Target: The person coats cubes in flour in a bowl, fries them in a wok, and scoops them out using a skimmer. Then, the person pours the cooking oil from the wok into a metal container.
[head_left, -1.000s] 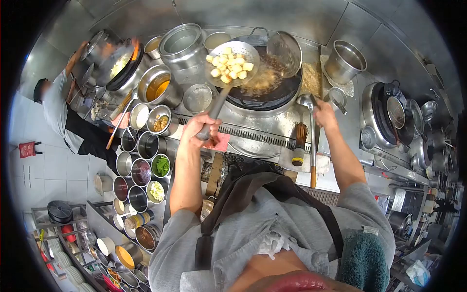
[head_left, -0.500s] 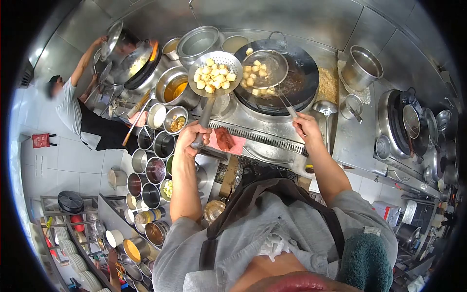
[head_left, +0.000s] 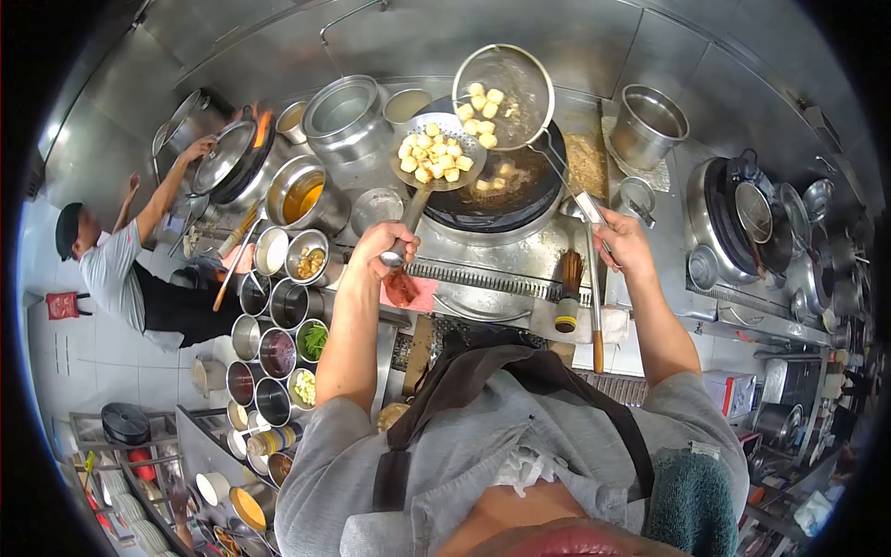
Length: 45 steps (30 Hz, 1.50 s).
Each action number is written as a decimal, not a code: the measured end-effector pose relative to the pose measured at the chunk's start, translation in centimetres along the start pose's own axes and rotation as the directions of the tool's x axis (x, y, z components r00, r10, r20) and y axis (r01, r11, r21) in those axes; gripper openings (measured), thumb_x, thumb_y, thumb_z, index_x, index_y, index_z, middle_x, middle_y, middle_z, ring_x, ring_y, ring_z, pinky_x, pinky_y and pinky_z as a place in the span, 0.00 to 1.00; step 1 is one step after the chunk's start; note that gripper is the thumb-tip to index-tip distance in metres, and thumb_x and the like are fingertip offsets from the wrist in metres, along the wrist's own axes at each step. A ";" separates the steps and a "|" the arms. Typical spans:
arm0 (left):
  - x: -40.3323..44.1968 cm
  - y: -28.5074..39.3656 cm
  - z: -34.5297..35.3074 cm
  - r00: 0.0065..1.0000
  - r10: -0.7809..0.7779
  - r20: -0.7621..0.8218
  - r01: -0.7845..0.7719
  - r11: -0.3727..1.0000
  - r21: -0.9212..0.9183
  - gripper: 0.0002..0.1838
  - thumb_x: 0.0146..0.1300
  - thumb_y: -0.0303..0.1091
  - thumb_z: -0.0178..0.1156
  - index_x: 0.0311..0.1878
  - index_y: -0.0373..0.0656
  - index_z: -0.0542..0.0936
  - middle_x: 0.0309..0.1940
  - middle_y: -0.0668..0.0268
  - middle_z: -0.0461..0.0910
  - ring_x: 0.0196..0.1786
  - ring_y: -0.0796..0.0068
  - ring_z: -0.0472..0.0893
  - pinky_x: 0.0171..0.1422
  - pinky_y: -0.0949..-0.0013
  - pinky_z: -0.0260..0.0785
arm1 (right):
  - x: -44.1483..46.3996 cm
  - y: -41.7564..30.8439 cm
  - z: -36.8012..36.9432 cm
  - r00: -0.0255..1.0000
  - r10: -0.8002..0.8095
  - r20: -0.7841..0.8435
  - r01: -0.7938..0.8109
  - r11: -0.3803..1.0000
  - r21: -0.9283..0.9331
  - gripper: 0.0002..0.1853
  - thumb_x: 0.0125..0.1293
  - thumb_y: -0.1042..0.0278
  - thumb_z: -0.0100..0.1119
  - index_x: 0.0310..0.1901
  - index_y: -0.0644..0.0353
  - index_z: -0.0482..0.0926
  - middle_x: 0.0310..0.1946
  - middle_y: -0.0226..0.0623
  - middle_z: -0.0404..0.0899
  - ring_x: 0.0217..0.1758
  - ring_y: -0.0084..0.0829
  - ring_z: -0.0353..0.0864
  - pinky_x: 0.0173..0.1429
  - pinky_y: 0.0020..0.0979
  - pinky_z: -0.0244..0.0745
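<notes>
My left hand (head_left: 376, 251) is closed around the handle of a perforated skimmer (head_left: 415, 213), held level over the left side of the black wok (head_left: 483, 215). Pale golden cubes (head_left: 436, 156) fill its bowl. My right hand (head_left: 624, 243) grips the handle of a round wire-mesh strainer (head_left: 527, 84), which is tilted above the wok's far side. Several cubes (head_left: 478, 100) gather at the strainer's lower left, by the skimmer's rim. Brown liquid with a few cubes shows in the wok, partly hidden by both tools.
Steel pots (head_left: 342, 107) and a pot of orange liquid (head_left: 302, 197) stand left of the wok. A wooden-handled ladle (head_left: 597, 325) and a bamboo brush (head_left: 568, 278) lie at the front. Red meat (head_left: 399, 288) is near my left hand. A co-worker (head_left: 116, 269) works at far left.
The mesh strainer has risen from the wok and tilted toward the skimmer, fewer cubes in it. My view has shifted. The co-worker's lid has come down onto the other wok.
</notes>
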State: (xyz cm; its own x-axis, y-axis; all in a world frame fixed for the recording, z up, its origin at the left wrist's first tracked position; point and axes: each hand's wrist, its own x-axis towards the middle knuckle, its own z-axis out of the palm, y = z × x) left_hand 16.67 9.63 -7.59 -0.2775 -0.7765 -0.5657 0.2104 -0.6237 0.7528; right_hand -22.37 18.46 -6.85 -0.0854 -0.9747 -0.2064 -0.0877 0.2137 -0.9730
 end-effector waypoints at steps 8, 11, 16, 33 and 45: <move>3.7 -1.6 2.6 0.989 -0.095 0.118 0.102 0.993 -0.061 0.08 0.49 0.18 0.50 0.33 0.26 0.65 0.24 0.52 0.71 0.19 0.71 0.70 0.20 0.74 0.65 | 1.1 2.2 -0.1 0.888 -0.455 -0.059 0.289 0.655 -0.698 0.20 0.57 0.71 0.51 0.54 0.60 0.73 0.29 0.51 0.78 0.32 0.40 0.79 0.44 0.34 0.72; 4.0 -2.6 1.7 0.986 -0.089 0.142 0.108 0.985 -0.132 0.10 0.49 0.18 0.51 0.35 0.25 0.64 0.25 0.51 0.71 0.19 0.71 0.70 0.20 0.74 0.64 | 1.0 2.3 -0.4 0.917 -0.395 -0.052 0.264 0.700 -0.664 0.20 0.58 0.71 0.51 0.54 0.59 0.73 0.23 0.43 0.75 0.25 0.33 0.74 0.36 0.32 0.70; 1.6 -2.7 0.9 0.983 -0.083 0.165 0.122 0.962 -0.245 0.13 0.49 0.18 0.50 0.38 0.25 0.62 0.27 0.50 0.70 0.19 0.72 0.68 0.20 0.74 0.64 | 1.5 0.5 -1.1 0.980 -0.124 -0.154 0.033 0.871 -0.489 0.21 0.59 0.69 0.49 0.56 0.55 0.72 0.21 0.42 0.76 0.25 0.36 0.77 0.36 0.34 0.71; -11.3 -4.2 -6.4 0.959 0.146 -0.243 -0.162 0.986 -0.046 0.23 0.42 0.19 0.51 0.46 0.25 0.66 0.24 0.56 0.72 0.18 0.73 0.70 0.19 0.72 0.64 | 6.4 7.9 4.0 0.966 0.247 0.076 -0.242 0.968 -0.061 0.14 0.56 0.73 0.51 0.45 0.62 0.76 0.14 0.30 0.70 0.08 0.20 0.63 0.10 0.26 0.51; -10.3 -7.6 -9.1 0.970 0.100 -0.221 -0.147 0.967 -0.207 0.19 0.43 0.18 0.51 0.43 0.27 0.67 0.25 0.53 0.72 0.19 0.72 0.70 0.19 0.70 0.65 | 4.6 4.3 7.8 0.967 0.188 0.170 -0.219 0.958 0.183 0.17 0.59 0.74 0.51 0.51 0.63 0.74 0.15 0.26 0.68 0.07 0.17 0.59 0.09 0.21 0.47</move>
State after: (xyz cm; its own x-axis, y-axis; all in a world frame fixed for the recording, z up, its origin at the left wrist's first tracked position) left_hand 26.43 21.54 -10.55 -0.0408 -0.8357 -0.5476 0.4386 -0.5074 0.7417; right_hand -15.43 14.42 -12.78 0.0694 -0.9137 -0.4004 0.1167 0.4061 -0.9064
